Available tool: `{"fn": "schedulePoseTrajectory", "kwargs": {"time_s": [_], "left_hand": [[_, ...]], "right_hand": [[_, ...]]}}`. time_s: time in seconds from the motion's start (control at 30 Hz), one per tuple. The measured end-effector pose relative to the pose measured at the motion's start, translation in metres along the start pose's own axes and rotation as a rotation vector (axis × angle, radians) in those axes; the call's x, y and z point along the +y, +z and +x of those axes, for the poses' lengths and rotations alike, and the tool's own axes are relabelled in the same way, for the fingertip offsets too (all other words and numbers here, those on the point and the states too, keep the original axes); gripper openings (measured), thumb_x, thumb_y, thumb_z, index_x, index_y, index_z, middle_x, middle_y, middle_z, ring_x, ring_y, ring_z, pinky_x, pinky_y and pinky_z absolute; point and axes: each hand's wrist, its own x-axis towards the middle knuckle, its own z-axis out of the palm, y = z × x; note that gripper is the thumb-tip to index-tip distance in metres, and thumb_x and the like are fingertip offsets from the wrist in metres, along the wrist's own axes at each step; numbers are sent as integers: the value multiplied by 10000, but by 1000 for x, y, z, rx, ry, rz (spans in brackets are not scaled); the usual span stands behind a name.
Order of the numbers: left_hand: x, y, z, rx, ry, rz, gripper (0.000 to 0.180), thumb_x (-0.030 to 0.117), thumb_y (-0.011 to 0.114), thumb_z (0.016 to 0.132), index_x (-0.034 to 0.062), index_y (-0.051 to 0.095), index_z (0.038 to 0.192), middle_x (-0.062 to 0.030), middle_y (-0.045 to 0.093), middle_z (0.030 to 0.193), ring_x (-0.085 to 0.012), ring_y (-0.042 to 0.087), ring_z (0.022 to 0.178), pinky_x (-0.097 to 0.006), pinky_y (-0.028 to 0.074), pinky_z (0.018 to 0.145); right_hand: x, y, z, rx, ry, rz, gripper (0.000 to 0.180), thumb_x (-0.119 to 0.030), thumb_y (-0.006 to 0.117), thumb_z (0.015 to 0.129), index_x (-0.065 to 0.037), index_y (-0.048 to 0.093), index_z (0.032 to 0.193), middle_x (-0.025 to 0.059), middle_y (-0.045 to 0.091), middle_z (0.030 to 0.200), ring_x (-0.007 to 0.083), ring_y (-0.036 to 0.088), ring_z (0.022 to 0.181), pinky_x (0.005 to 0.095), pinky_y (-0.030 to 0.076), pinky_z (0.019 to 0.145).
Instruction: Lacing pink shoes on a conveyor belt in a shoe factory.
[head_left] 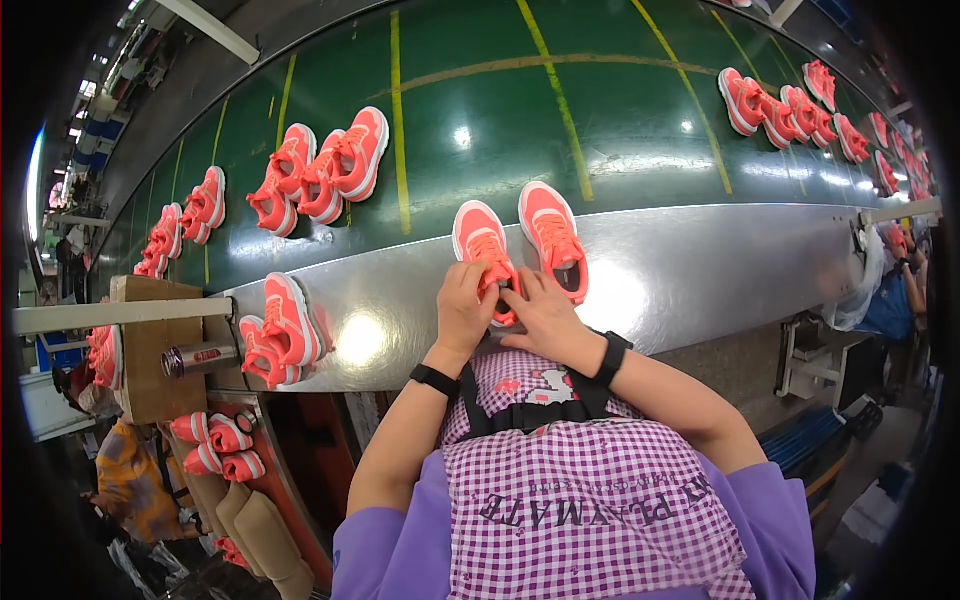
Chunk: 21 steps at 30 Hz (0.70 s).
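A coral-pink sneaker (480, 232) with a white sole lies toe away from me on the metal ledge, its toe reaching the green belt. My left hand (466, 312) grips its collar on the left, fingers bent by the tongue and laces. From the right, my right hand (550, 322) has its fingertips on the same collar, closed at the opening; they partly hide the heel. Just right of it sits a matching sneaker (553, 232), untouched, its opening toward me.
Several coral sneakers (358, 155) stand on the green belt (480, 120) at left, more (742, 102) at far right. Another pair (290, 320) rests on the ledge (690, 250) at left, near a dark flask (200, 358) and a cardboard box (160, 350). A person (140, 480) is at lower left.
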Motion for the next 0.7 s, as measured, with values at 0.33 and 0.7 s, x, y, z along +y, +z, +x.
{"fn": "schedulePoseTrajectory", "kwargs": {"time_s": [0.33,0.7], "left_hand": [[-2,-20,22,-216,400,162,142,83,594,705,90,599,847,-36,542,783,-237,569,775,-339,486,618],[-17,-10,0,-66,55,36,387,88,655,738,54,556,1111,-119,574,1016,-306,582,951,-396,503,773]], "right_hand": [[-2,62,14,-25,212,-98,363,-302,740,667,-85,671,949,193,481,1128,341,510,1015,428,444,857],[-6,54,23,-61,263,-68,396,-320,759,630,-103,672,950,150,500,1073,312,531,990,434,441,855]]}}
